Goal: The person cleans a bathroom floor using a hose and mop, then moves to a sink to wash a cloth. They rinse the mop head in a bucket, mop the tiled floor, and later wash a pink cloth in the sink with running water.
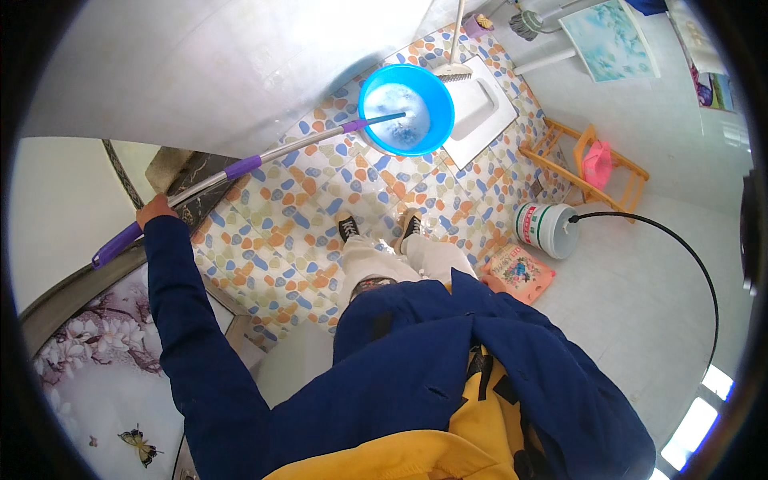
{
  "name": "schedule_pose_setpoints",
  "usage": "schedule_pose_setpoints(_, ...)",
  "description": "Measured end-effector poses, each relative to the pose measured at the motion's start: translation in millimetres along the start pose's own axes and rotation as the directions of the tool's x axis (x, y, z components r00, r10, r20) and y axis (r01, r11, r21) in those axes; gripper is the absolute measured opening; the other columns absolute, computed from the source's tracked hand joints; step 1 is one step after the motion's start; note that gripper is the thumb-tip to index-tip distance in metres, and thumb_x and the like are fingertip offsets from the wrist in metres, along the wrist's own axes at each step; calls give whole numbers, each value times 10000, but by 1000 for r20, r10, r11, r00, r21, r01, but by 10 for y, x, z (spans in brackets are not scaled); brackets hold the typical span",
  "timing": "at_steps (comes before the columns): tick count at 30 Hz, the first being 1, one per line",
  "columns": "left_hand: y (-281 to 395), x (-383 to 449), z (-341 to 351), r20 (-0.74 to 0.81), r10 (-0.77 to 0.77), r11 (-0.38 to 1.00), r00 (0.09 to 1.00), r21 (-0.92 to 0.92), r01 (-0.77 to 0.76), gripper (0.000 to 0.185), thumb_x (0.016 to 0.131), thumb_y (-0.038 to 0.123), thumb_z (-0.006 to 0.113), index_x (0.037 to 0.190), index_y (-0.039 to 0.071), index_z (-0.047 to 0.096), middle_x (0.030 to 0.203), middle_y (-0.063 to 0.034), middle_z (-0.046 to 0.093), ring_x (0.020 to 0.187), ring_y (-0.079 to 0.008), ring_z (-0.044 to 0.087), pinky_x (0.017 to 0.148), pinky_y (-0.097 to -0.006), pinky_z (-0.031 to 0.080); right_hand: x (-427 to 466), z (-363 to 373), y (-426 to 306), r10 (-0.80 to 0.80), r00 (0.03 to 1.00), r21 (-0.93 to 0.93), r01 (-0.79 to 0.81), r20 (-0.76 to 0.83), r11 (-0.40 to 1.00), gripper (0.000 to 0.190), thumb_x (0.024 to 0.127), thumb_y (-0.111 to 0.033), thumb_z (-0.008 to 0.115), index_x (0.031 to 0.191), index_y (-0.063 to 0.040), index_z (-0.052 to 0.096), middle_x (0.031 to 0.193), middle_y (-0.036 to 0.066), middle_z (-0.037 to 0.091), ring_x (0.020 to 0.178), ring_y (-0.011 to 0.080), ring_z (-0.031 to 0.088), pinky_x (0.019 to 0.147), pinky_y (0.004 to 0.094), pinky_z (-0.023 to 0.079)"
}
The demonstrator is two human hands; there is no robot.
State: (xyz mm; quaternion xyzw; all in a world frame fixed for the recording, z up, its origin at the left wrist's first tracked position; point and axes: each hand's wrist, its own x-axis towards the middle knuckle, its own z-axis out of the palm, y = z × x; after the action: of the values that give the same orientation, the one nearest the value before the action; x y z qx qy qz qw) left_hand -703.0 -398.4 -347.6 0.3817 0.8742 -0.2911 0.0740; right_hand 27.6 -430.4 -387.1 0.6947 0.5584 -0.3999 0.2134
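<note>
My left hand [157, 210] is closed around the metal pole near the purple end grip of a long handle [294, 146]. The handle slants up to the right, and its lower end reaches into foamy water in a round blue plastic bucket [443, 111]. What is on that end is hidden by the foam. Only part of my right hand [494, 283] shows, low beside my jacket, next to an orange patterned bag [523, 270]; whether it holds anything cannot be told.
Beside the bucket is a white squat toilet [459, 157] with a broom [454, 69] standing on it. To the right are a wooden rack [558, 163] with a pink item [597, 165] and a white pail [543, 228] on its side. A dark stone ledge [210, 174] lies near my left hand.
</note>
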Motion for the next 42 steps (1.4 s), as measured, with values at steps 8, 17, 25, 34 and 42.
schedule_pose_setpoints(8,-94,-63,145,-22,33,999,999,-40,-33,211,669,230,605,860,146,575,814,-103,628,823,-250,602,710,-351,435,-174,34,206,72,921,-35,-93,-383,995,211,716,-277,541,749,-74,583,689,102,606,673,262,589,608,343,456)
schedule_pose_setpoints(17,-16,-249,155,-37,-25,993,999,-119,20,146,708,153,538,847,154,583,816,-84,627,816,-238,599,729,-351,390,-577,-567,-276,101,916,5,-108,-389,994,165,713,-202,584,733,-38,585,637,70,602,578,158,566,564,285,447)
schedule_pose_setpoints(25,-160,-380,186,-20,50,981,999,-186,-53,240,652,188,646,863,115,558,826,-90,616,820,-247,586,712,-371,420,-269,-696,-490,-166,960,-17,167,-225,986,186,730,-207,594,746,-22,589,636,66,595,583,130,547,562,262,441)
schedule_pose_setpoints(34,-1004,-748,489,-199,43,996,979,-67,-57,314,597,185,692,872,133,550,853,-77,592,837,-264,569,735,-389,422,-127,-770,-1325,-188,974,149,170,123,974,150,781,-132,568,881,-21,577,758,33,596,679,104,538,627,251,438)
schedule_pose_setpoints(42,-1148,-2025,178,363,-125,992,923,28,123,496,436,392,737,832,132,593,835,-93,614,806,-267,593,697,-383,462,1099,-511,-1337,-340,919,1,346,201,938,286,684,-293,573,730,-14,617,668,135,607,615,230,588,603,300,459)
